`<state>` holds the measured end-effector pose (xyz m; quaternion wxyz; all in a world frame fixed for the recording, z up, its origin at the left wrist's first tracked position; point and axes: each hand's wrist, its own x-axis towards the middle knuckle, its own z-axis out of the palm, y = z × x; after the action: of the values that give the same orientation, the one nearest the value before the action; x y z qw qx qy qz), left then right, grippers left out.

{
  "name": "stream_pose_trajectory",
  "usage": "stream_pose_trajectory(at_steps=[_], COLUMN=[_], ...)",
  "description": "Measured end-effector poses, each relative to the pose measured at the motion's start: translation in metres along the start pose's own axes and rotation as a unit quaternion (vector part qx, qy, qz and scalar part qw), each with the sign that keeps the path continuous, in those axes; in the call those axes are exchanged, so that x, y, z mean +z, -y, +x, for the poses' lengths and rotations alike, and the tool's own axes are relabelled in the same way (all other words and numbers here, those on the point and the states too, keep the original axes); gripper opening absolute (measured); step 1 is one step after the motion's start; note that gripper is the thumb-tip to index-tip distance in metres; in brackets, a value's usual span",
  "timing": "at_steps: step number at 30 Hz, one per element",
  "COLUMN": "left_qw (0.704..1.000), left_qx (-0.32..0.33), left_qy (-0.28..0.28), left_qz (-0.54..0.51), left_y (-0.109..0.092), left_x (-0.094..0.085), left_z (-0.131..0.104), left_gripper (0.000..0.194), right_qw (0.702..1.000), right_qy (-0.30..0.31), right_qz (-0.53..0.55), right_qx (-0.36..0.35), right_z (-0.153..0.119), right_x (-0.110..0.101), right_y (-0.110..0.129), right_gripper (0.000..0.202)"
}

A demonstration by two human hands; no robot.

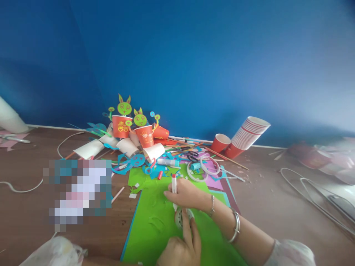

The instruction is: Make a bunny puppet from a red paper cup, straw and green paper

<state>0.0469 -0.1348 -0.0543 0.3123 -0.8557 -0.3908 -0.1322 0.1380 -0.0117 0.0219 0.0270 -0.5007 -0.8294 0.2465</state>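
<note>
My right hand (184, 193) is closed round a white marker (174, 184) with a red end, held upright at the left edge of a round white tape roll (179, 218). The roll lies flat on a bright green sheet (149, 221). From below, my left hand (184, 240) presses the roll with two stretched fingers; its other fingers look curled. Near the sheet's top lies a small red cap (160, 174), beside green and blue paper scraps.
Red cups with green rabbit faces (145, 135) stand behind, among fallen cups, sticks and a glue stick (168, 162). Right of them are rings (210, 165) and a tilted cup stack (246, 136). A cable (305, 181) lies far right. A pixelated patch covers the left.
</note>
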Motion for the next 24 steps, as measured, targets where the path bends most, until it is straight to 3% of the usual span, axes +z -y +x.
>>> stream_pose_trajectory(at_steps=[13,24], left_qw=[0.998,0.996], left_qx=[0.033,0.048], left_qy=[0.019,0.075], left_qz=[0.046,-0.010], left_y=[-0.002,0.010], left_x=[0.003,-0.010], left_z=[-0.003,0.003], left_gripper=[0.040,0.049], right_qw=[0.990,0.971], right_qy=[-0.069,-0.107], right_qz=[0.119,0.188], right_qx=[0.035,0.099], right_z=[-0.013,-0.026], right_x=[0.007,0.013], right_y=[-0.016,-0.027], right_gripper=[0.039,0.033])
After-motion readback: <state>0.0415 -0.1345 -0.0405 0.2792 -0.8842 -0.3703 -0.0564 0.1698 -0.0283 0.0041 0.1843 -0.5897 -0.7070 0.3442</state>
